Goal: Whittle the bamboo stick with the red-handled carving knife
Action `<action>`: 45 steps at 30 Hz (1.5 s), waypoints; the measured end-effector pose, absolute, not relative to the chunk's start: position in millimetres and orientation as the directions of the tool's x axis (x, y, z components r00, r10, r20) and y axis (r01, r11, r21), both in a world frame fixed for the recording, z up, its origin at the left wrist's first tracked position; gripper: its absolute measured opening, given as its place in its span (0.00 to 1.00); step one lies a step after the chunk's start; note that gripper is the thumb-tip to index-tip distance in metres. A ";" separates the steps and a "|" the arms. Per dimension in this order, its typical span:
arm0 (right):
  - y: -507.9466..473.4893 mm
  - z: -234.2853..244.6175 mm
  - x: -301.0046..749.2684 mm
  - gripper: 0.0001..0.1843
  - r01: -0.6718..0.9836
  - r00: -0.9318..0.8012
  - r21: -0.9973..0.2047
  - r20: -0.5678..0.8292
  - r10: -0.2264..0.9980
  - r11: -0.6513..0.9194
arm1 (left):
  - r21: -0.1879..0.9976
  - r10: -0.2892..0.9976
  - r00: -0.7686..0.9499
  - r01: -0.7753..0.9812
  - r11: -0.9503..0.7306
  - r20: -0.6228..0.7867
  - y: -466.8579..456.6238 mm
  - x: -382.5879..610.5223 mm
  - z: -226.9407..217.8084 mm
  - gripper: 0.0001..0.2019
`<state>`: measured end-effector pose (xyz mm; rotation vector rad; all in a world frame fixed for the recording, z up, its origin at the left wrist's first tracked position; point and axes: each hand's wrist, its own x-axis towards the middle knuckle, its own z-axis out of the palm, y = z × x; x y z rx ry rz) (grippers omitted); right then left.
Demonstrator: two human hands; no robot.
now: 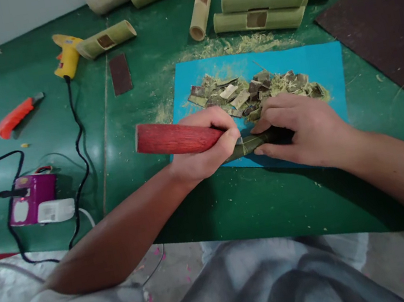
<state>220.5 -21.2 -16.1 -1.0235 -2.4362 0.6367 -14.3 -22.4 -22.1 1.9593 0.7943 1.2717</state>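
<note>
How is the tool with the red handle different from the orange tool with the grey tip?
The red-handled tool is in the person's left grip, but the orange tool lies on the green table. The red-handled tool's handle is deep red and streaky; the orange tool's is bright orange. Both are longer than they are wide.

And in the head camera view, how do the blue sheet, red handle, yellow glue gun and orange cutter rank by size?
Largest to smallest:
1. Blue sheet, though partly covered
2. Red handle
3. Yellow glue gun and orange cutter: too alike to rank
</note>
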 end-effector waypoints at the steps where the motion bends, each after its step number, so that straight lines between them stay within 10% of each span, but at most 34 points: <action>1: -21.2 -16.0 220.7 0.09 0.550 -0.640 -0.555 0.200 0.742 0.624 | 0.794 0.777 0.348 0.130 -0.594 0.524 -22.5 -14.2 -21.4 0.09; 45: -21.3 -14.9 222.2 0.12 0.538 -0.657 -0.565 0.185 0.731 0.626 | 0.824 0.792 0.369 0.107 -0.556 0.487 -21.0 -13.8 -22.0 0.12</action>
